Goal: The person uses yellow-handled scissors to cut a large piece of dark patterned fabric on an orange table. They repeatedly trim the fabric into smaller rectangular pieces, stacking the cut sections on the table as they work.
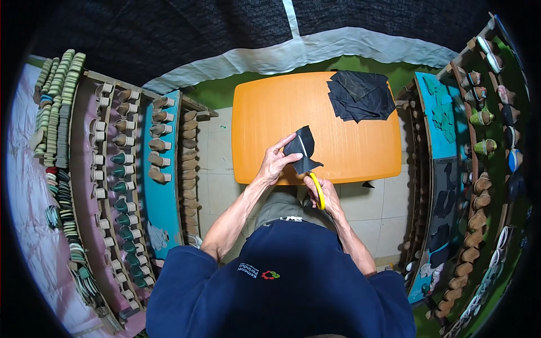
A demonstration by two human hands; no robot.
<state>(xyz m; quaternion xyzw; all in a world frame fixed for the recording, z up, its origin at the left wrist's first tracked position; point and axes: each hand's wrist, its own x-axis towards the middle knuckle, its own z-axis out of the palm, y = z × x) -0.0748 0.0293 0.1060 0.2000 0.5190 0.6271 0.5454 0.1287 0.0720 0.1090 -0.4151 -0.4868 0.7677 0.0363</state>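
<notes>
My left hand [273,164] pinches a piece of black sheet material [307,163], fabric or thin leather, with a white stripe across it. The piece is raised over the near part of the orange table [265,112]. In my right hand [329,197] is a pair of scissors with yellow handles [317,190]. The scissors are at the lower edge of the black piece, and their blades are hard to make out there. At the table's far right corner lies a loose stack of dark sheets [360,96].
Shelves with rows of shoes and shoe lasts [124,158] stand on the left, beside stacked striped soles [62,84]. To the right, more racks hold shoes [479,186] and a turquoise board with green scraps [439,107]. A dark curtain [225,28] hangs behind the table.
</notes>
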